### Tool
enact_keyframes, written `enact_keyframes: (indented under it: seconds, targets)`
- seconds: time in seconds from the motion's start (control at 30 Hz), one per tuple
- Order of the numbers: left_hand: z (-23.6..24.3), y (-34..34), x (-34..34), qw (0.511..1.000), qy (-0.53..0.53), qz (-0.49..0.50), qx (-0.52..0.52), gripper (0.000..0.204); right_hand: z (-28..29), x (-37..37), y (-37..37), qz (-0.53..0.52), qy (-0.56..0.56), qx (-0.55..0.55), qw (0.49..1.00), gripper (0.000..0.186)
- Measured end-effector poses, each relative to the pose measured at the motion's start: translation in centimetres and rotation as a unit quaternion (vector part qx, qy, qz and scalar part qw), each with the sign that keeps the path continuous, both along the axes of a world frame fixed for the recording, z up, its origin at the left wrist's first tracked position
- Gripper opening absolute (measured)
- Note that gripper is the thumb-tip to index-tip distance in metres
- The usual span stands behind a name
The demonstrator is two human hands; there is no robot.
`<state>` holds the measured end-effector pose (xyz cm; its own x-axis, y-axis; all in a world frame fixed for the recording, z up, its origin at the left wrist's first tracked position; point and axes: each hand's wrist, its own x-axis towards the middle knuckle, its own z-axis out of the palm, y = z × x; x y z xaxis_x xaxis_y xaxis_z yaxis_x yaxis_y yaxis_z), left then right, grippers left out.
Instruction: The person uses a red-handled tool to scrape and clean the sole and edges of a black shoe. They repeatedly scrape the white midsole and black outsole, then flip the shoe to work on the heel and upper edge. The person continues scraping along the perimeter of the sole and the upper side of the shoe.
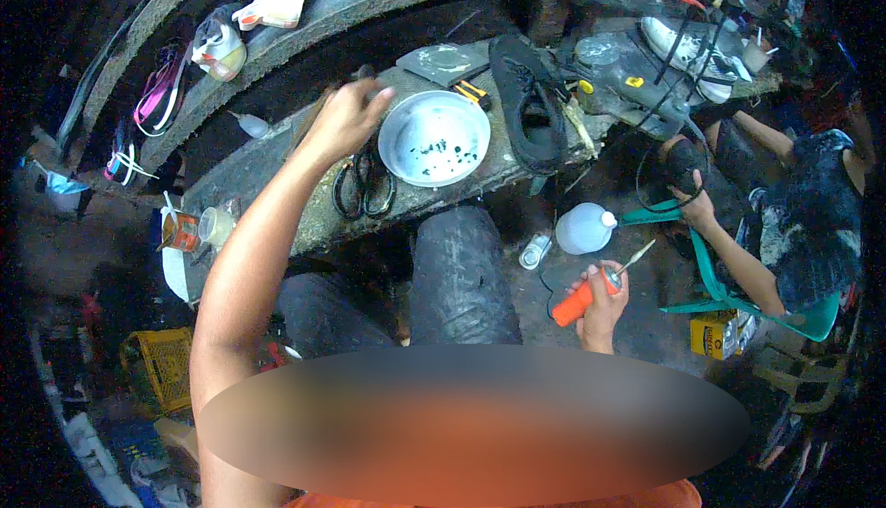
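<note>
My left hand (349,119) reaches over the bench, just left of a round pale metal bowl (434,111) with small dark bits inside. Its fingers look apart, with nothing clearly held; a small dark thing lies just past the fingertips. My right hand (602,305), low on the right, grips an orange-handled tool (574,305) with a metal collar and a thin pale tip pointing up and right. Black-handled scissors (351,192) lie below the bowl. Right of the bowl is a black shoe (528,102), with a yellow-and-black cutter (472,93) between them.
A worn bench (305,217) runs before my knees. A white jug (583,228) and a clear jar (533,251) stand beyond my right hand. At right, another person's hand (699,203) holds a dark item. Cups (216,225) sit at the bench's left end.
</note>
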<state>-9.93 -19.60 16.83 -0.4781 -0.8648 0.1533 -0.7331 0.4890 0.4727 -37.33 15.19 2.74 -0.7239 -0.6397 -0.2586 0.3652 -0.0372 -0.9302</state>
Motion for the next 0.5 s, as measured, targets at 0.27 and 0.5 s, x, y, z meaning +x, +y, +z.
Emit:
enact_keyframes:
  seconds: [0.27, 0.5]
  targets:
    - [-2.9, 0.4, 1.9, 0.964, 0.040, -0.031, 0.262, 0.036, -1.0, 1.3, -2.7, 0.035, -0.019, -0.021, 0.999, 0.029]
    - [-0.6, -2.1, 3.0, 0.965, 0.051, -0.063, 0.251, 0.030, -1.5, 2.3, -2.5, 0.041, -0.016, 0.015, 0.999, 0.030]
